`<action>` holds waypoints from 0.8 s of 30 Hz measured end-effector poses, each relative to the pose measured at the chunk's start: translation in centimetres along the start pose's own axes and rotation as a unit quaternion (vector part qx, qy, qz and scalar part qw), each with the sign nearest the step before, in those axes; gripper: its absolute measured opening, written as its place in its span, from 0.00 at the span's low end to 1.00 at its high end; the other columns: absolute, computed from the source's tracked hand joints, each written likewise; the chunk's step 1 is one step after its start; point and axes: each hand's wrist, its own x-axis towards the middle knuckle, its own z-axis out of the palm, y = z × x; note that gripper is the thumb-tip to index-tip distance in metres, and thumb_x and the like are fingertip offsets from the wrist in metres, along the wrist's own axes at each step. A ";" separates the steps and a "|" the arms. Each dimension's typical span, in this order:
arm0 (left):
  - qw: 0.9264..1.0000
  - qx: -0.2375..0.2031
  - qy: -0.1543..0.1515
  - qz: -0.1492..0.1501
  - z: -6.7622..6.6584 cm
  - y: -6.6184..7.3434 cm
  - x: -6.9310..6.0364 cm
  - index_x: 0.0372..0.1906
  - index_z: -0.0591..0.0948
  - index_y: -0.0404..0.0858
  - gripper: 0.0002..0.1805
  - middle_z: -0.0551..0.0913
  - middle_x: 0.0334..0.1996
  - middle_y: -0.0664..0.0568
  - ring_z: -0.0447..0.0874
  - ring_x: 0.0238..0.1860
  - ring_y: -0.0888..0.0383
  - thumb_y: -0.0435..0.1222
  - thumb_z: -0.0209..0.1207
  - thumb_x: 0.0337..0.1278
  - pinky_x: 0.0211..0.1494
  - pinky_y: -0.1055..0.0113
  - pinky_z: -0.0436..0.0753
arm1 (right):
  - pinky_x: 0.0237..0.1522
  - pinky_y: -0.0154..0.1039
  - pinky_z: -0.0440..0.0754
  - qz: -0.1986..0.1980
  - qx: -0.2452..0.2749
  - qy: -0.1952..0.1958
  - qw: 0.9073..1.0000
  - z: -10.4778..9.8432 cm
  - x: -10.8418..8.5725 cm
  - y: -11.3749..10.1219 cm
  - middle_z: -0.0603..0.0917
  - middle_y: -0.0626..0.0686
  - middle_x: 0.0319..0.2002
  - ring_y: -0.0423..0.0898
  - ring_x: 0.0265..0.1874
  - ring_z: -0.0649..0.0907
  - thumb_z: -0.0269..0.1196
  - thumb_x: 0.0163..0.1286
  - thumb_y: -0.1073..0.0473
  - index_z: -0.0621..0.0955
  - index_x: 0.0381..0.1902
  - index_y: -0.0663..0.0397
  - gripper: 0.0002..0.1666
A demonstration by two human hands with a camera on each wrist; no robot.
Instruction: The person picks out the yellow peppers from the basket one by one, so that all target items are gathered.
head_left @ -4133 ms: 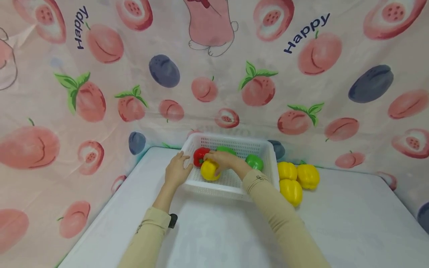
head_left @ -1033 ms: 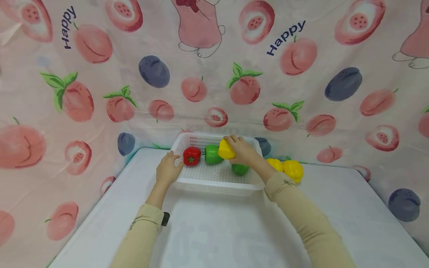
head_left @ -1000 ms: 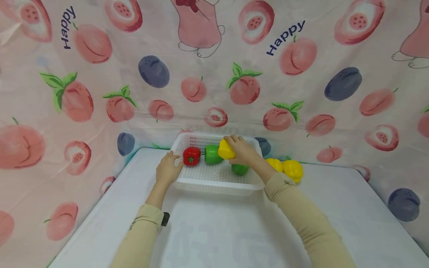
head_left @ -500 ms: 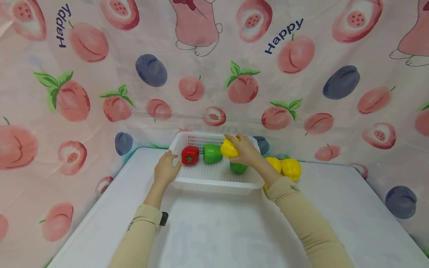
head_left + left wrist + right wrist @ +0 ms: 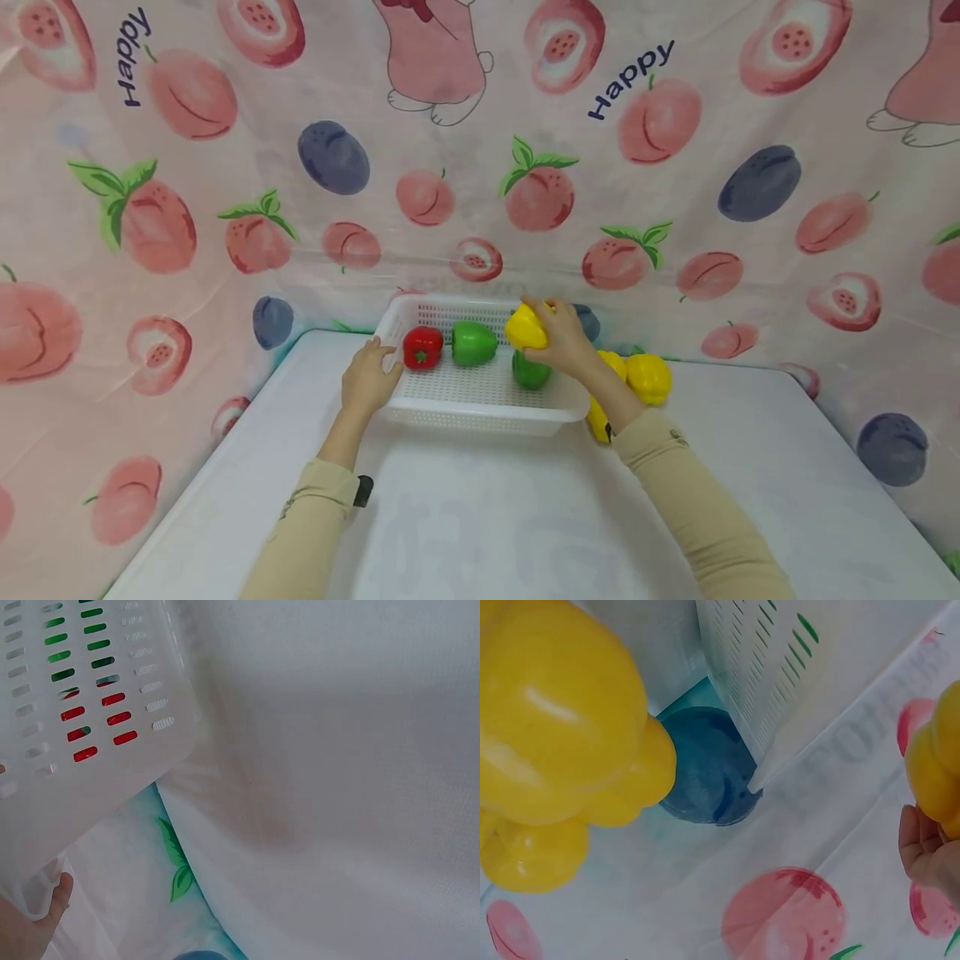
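Observation:
My left hand (image 5: 367,379) holds the left rim of a white perforated plastic basket (image 5: 480,417). In the left wrist view, part of that hand (image 5: 34,926) shows at the rim. My right hand (image 5: 562,337) grips a yellow bell pepper (image 5: 527,326), raised above the basket's right part. The right wrist view catches this pepper (image 5: 937,761) at its right edge, fingers curled against it. Inside the basket lie a red bell pepper (image 5: 423,347) on the left, a green one (image 5: 473,343) in the middle and another green one (image 5: 530,371) below the held pepper, partly covered.
On the white table (image 5: 465,517), right of the basket, sits a group of yellow bell peppers (image 5: 648,378), partly hidden by my right forearm. They loom large as yellow peppers (image 5: 555,712) in the right wrist view. A fruit-print cloth (image 5: 420,267) hangs close behind the basket.
Four seconds ago the yellow pepper was low in the basket's left front under my right hand. It has since risen and moved right, still held. My left hand stays on the rim.

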 end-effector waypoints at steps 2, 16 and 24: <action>1.000 -0.001 0.002 0.001 0.1 -0.1 0.0 0.59 0.75 0.34 0.24 0.62 0.69 0.37 0.56 0.72 0.41 0.42 0.51 0.61 0.67 0.39 0.63 | 0.56 0.63 0.70 0.007 0.007 0.007 1.000 -0.1 -0.2 0.2 0.64 0.67 0.61 0.63 0.59 0.64 0.68 0.53 0.57 0.60 0.70 0.46 0.48; 1.000 -0.003 0.000 0.001 0.1 -0.4 0.1 0.60 0.74 0.35 0.24 0.61 0.70 0.37 0.55 0.72 0.41 0.42 0.50 0.62 0.67 0.38 0.63 | 0.54 0.60 0.74 0.017 0.024 0.036 0.999 -0.7 -2.0 1.2 0.65 0.67 0.59 0.62 0.55 0.66 0.68 0.54 0.57 0.60 0.69 0.49 0.47; 1.000 -0.008 -0.004 0.000 0.1 -0.3 0.0 0.60 0.74 0.35 0.24 0.61 0.70 0.37 0.55 0.72 0.41 0.42 0.50 0.62 0.67 0.38 0.62 | 0.53 0.59 0.74 0.002 0.038 0.051 0.998 -1.1 -3.6 2.1 0.67 0.66 0.56 0.61 0.52 0.68 0.70 0.54 0.59 0.60 0.68 0.49 0.47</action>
